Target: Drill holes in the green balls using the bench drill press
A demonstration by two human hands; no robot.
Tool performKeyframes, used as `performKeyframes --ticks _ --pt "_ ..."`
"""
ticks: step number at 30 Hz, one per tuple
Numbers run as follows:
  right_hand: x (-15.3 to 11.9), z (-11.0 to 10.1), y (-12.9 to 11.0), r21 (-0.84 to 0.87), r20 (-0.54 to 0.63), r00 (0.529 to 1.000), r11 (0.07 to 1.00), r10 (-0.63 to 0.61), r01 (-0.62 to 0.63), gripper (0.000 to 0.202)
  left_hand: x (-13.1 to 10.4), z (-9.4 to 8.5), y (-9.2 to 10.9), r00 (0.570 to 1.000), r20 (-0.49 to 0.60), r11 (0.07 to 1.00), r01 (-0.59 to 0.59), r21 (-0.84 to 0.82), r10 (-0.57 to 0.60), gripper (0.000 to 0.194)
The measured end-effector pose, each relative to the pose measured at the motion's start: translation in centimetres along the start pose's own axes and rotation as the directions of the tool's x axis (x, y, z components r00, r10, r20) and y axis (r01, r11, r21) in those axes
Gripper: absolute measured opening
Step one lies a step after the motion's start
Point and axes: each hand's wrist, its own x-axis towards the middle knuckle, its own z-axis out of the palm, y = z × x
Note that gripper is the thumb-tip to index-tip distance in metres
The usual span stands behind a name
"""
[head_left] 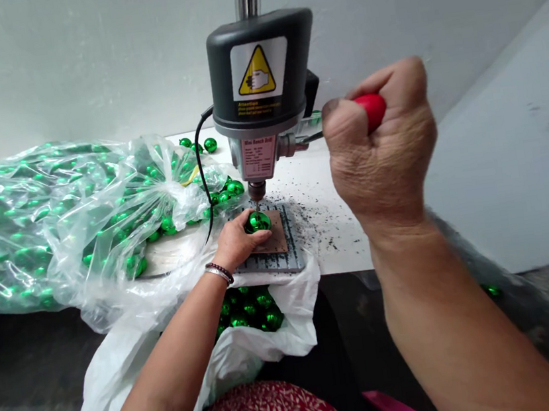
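My left hand grips a shiny green ball ornament between thumb and fingers. It holds the ball on a brown board that lies on the ribbed metal base of a mini bench drill. The drill's chuck is right above the ball, and its thin bit reaches down to the ball's top; whether it has entered cannot be made out. My right hand, raised at the right, is closed round the red knob of the drill's feed lever.
A big clear plastic bag of green balls covers the left of the white table. Loose balls lie behind it. Dark shavings surround the drill base. Below the table edge, a white bag holds more balls. A black cable hangs beside the drill.
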Motion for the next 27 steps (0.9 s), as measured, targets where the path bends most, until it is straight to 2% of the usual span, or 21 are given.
performKeyframes --ticks 7,12,17,23,27 --pt "-1.9 0.4 1.5 -0.027 -0.121 0.973 0.980 -0.198 0.197 0.010 -0.1 0.0 0.0 1.000 -0.006 1.000 -0.006 0.016 0.006 0.055" --pt "-2.6 0.4 1.8 -0.065 -0.142 0.953 0.963 -0.269 0.262 0.009 -0.2 -0.1 0.1 1.000 -0.007 0.999 -0.018 0.040 0.018 0.048" --pt "-3.1 0.1 1.5 -0.049 -0.109 0.972 0.978 -0.209 0.205 0.011 -0.3 -0.2 0.1 1.000 0.000 0.999 -0.020 0.033 0.020 0.047" --pt "-3.9 -0.1 1.3 -0.035 -0.074 0.992 0.995 -0.098 0.096 0.016 -0.3 -0.3 0.0 1.000 0.010 0.999 -0.005 0.052 0.005 0.057" --pt "-4.9 0.1 1.4 -0.051 -0.080 0.995 0.998 -0.053 0.049 0.015 -0.4 -0.3 0.0 1.000 0.016 0.998 -0.002 0.067 0.001 0.054"
